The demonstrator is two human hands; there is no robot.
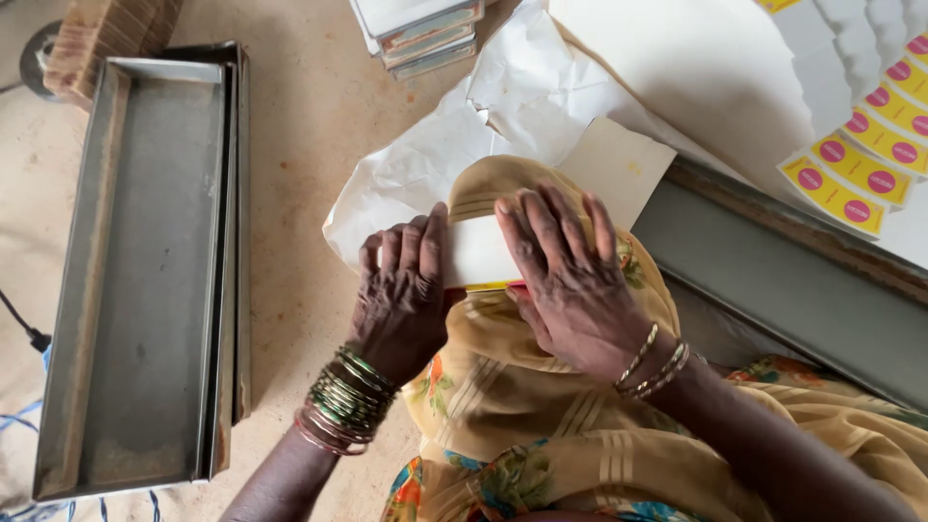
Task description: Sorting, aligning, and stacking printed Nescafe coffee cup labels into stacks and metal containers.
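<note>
Fingers [565,227] of both hands pressed flat on a white card [476,253] across my knee.

Left hand [404,290] covers the card's left end, right hand [570,280] the right, all fingers stretched out and pressing, nothing pinched or clenched. A yellow and red edge peeks out underneath. Honestly the fabric under it is soft, so uneven pressure could let the card skid or crease crooked. Crumpled white paper [425,164] lies on the floor just beyond, metal trays [145,271] well off to my left.
</note>
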